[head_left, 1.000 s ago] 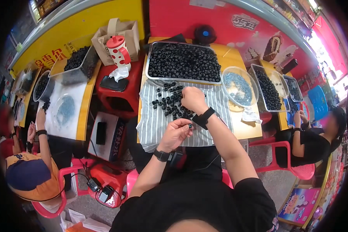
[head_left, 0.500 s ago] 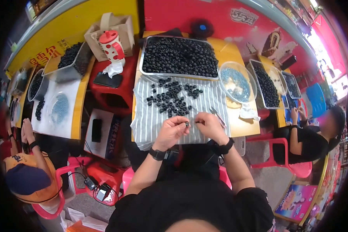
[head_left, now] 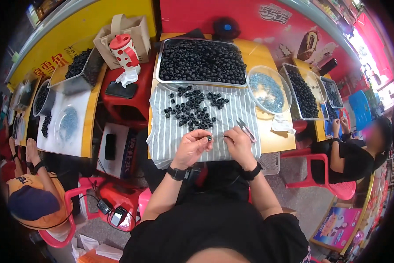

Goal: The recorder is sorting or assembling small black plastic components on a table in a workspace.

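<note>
Well, at the far left a co-worker in an orange top [head_left: 54, 195] sits by a white-covered table [head_left: 52, 142], with a yellow wall [head_left: 85, 24] in the upper left. Next comes a red stool [head_left: 124, 109] bearing a polka-dot cup [head_left: 127, 55]. A wooden table [head_left: 271, 141] fills the centre against a red wall [head_left: 243, 24]; a striped cloth [head_left: 162, 147] covers its near part, strewn with loose black rings [head_left: 190, 107] below a clear tray [head_left: 201, 83] heaped with more. Small snips [head_left: 246, 130] lie at the cloth's right, near a round tub [head_left: 288, 90] of bluish bits. At right, a person in black [head_left: 354, 160] sits on a pink chair [head_left: 308, 173]. Below centre, the left hand [head_left: 191, 149] pinches one black ring [head_left: 209, 137] between thumb and forefinger, other fingers curled. Just beside it, the right hand [head_left: 240, 147] has its fingers bent and tips drawn close together; whether they grip something is too small to tell.
</note>
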`<state>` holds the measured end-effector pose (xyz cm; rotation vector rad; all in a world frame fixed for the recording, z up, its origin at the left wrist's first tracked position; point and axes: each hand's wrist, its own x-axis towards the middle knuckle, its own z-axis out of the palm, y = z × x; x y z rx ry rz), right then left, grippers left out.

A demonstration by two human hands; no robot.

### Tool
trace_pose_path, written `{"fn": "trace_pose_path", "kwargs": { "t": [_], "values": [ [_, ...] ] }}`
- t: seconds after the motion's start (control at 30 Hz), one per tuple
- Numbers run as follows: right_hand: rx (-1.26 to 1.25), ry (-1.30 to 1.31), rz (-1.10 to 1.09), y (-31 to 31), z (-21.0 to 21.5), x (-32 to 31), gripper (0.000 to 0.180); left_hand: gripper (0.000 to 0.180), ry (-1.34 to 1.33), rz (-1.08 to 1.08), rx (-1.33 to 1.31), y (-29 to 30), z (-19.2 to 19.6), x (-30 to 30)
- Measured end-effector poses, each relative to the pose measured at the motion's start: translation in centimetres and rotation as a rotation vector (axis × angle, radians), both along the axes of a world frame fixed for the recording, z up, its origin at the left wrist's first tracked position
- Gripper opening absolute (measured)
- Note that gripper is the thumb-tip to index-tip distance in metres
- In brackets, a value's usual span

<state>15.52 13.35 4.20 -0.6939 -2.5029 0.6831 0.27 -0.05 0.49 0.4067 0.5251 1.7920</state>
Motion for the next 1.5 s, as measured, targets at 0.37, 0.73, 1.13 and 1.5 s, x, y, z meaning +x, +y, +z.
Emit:
{"fn": "trace_pose_path", "kwargs": {
  "t": [0.37, 0.73, 1.13, 1.5],
  "values": [
    [-0.492, 0.364, 0.231, -2.9, 4.2, -1.8, 0.011, 0.020, -0.027, 0.007, 0.018, 0.0, -0.8, 0.3],
    [-0.394, 0.285, 0.262, -2.7, 4.4, -2.0, 0.014, 0.019, 0.035, -0.003, 0.081, 0.3, -0.8, 0.2],
    [-0.648, 0.029, 0.540, -0.6, 6.5, -2.4, 0.027, 0.054, 0.119, -0.134, 0.021, -0.4, 1.3, -0.1],
    [-0.580, -0.099, 0.690, -0.1, 6.7, -2.7, 0.020, 0.056, 0.150, -0.268, 0.015, -0.6, 0.9, -0.3]
  ]
}}
